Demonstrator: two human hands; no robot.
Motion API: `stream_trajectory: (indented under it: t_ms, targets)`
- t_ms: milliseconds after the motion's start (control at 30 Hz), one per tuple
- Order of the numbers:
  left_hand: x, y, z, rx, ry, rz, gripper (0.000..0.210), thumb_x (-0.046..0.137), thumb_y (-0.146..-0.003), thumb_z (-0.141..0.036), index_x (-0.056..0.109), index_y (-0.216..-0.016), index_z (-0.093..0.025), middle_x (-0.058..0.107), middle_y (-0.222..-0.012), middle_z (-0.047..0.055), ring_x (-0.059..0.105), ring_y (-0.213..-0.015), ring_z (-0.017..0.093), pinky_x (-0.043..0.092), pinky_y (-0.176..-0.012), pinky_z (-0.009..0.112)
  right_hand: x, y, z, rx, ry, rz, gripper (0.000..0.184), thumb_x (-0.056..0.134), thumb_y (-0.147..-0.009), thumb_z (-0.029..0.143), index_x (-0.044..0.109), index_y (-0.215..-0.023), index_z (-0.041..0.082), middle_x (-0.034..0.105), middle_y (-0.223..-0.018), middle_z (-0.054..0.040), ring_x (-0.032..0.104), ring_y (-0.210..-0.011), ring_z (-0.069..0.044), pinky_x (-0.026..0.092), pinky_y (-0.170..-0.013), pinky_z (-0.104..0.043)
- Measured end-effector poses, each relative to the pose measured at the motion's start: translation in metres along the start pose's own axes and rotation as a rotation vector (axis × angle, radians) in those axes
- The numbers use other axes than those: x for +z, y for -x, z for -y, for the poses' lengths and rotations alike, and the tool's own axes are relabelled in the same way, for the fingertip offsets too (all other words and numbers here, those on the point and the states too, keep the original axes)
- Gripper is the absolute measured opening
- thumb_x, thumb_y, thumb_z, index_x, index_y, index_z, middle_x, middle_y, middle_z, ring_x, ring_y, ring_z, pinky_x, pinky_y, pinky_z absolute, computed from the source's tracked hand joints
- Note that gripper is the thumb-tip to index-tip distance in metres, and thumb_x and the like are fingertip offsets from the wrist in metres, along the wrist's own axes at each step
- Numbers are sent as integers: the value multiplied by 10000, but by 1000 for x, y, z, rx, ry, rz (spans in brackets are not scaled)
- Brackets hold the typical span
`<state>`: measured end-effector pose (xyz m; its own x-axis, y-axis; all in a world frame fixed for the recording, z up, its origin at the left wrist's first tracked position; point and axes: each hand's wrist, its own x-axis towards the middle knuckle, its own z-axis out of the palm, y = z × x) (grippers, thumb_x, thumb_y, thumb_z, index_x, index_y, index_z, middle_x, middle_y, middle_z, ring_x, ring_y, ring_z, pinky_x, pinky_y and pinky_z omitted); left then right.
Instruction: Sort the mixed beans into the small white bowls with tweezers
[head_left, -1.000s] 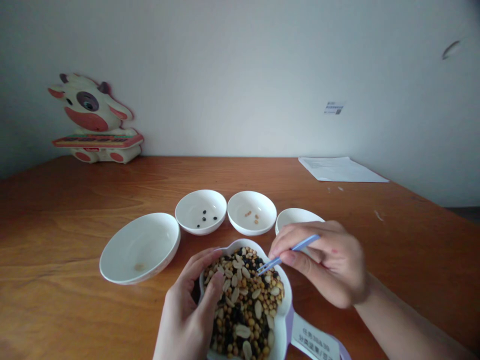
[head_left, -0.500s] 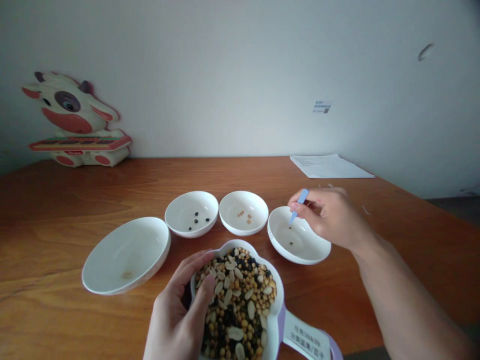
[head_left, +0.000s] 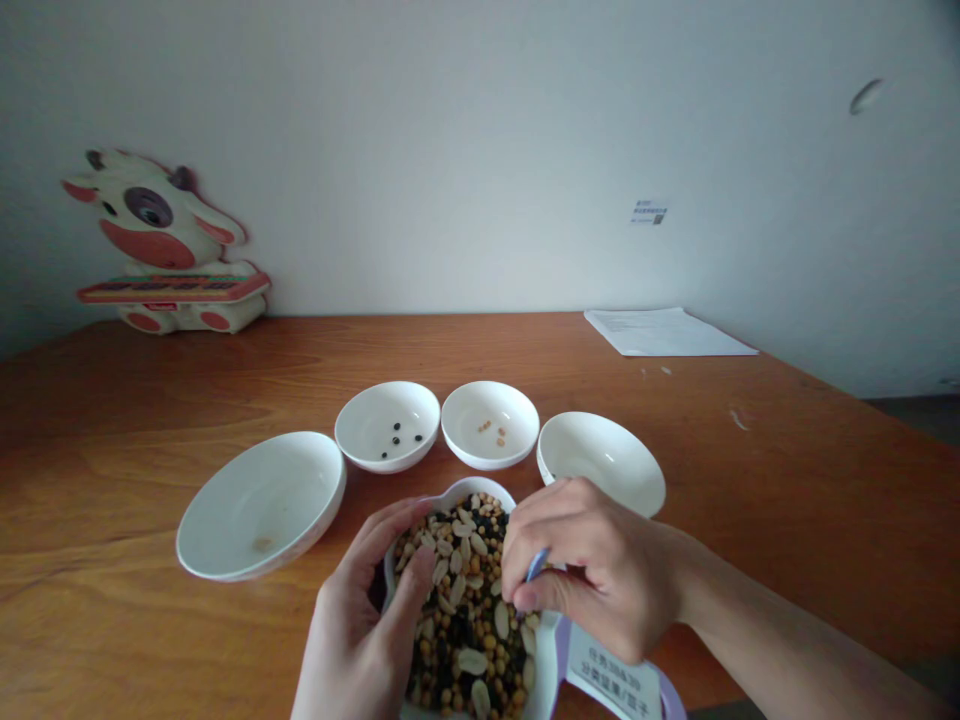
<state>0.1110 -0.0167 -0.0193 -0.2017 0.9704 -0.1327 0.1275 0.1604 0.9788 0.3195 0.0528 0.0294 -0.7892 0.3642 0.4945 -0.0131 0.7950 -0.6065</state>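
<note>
Pale wall (head_left: 450, 160) fills the upper half of the frame, and below it we work on a brown wooden desk (head_left: 810, 470). At bottom centre is the purple-rimmed white pan (head_left: 547, 655), its labelled handle (head_left: 611, 678) angled toward the lower right. Our largest bowl (head_left: 210, 520) is at centre left. Three smaller bowls continue the arc: one at centre with black beans (head_left: 396, 440), one just to its right with orange-tan pieces, and one at right of centre (head_left: 622, 460), partly masked by our right hand (head_left: 592, 560).

Our left hand (head_left: 367, 610) is clamped on the pan's left edge, fingers outside and thumb over the rim. We should maintain that hold firmly, with the thumb clear of the contents to be picked.

Our right-hand grip is closed on a slim blue tool (head_left: 537, 563), which we judge to be tweezers, above the right side of the pan. Fingers hide the tips; we cannot tell whether these are apart or together, or pinch anything. For a clean pick, we should approach steeply, isolate one piece, and squeeze lightly, since smooth round beans are likely to slip.

Mixed beans and peanuts (head_left: 472, 661) fill the pan; loose surface pieces should lift most easily.
</note>
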Motion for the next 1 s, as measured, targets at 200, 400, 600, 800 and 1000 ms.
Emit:
stream_trajectory:
  t_ms: [200,400,600,800,1000]
  targets:
    - [2,0,-7,33,-25,-5,516,638,-766,-572,651,-1155,-234,663,-1228,68,637,-1106,274,474,-1024,407,5,-5,0,13,156,-171,139,530,-932,114,653,-871,140,706,-774,-73,652,-712,-162,539,-662,-283]
    - [4,3,-7,47,19,37,484,625,-786,-566,641,-1140,-236,637,-1271,74,642,-1090,275,448,-1052,441,1,-3,4,26,112,-258,122,544,-915,119,660,-879,133,713,-766,-74,657,-683,-159,533,-636,-283]
    - [3,2,1,48,33,34,468,608,-819,-552,613,-1176,-249,624,-1287,65,637,-1096,262,426,-1073,438,6,-4,2,18,205,-172,122,546,-898,98,647,-837,129,697,-728,-63,630,-648,-157,506,-606,-276]
    - [4,2,-3,37,12,54,488,598,-813,-579,593,-1163,-239,621,-1287,67,593,-1175,278,380,-1111,469,5,-4,3,11,164,-224,118,546,-896,76,652,-855,108,698,-754,-80,642,-680,-156,522,-642,-275]
    - [4,1,-3,22,8,42,516,603,-799,-587,588,-1167,-226,645,-1231,72,622,-1102,271,394,-1093,469,9,-3,2,-4,155,-191,105,556,-907,86,650,-863,103,705,-759,-80,661,-702,-165,532,-655,-282]
